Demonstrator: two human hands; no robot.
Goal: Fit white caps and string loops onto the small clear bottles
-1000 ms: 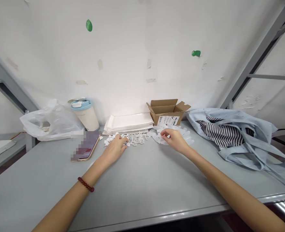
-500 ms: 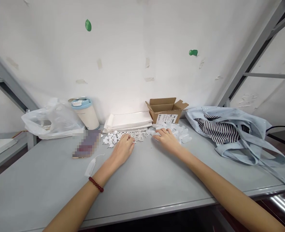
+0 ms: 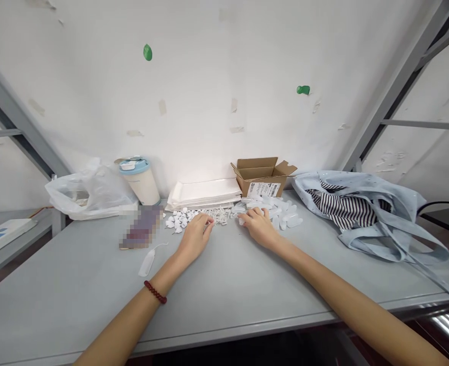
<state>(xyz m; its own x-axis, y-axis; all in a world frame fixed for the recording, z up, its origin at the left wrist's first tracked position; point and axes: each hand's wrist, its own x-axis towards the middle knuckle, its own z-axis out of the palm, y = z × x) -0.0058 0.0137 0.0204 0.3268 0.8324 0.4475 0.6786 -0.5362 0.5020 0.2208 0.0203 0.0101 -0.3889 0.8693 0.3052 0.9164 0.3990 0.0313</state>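
Observation:
My left hand (image 3: 196,235) rests at the front of a pile of small white caps (image 3: 177,220) and thin white nozzle-like pieces (image 3: 221,215). Its fingers are bent, thumb close to the forefinger, and whatever lies between them is hidden. On the right, my right hand (image 3: 260,226) reaches into a heap of small translucent plastic bottles (image 3: 285,209), fingers spread and curved over the nearest ones. One translucent bottle with a long thin tip (image 3: 147,263) lies alone, left of my left forearm.
Behind the piles are a stack of white flat packets (image 3: 207,193) and an open cardboard box (image 3: 264,189). A phone (image 3: 142,227), a lidded cup (image 3: 142,184) and a plastic bag (image 3: 91,193) stand left. A light blue cloth bag (image 3: 403,198) lies right on the grey table (image 3: 224,300).
The view has shifted slightly. My right hand has drawn a little nearer with its fingers more bent over the bottles. My left hand stays at the white pieces.

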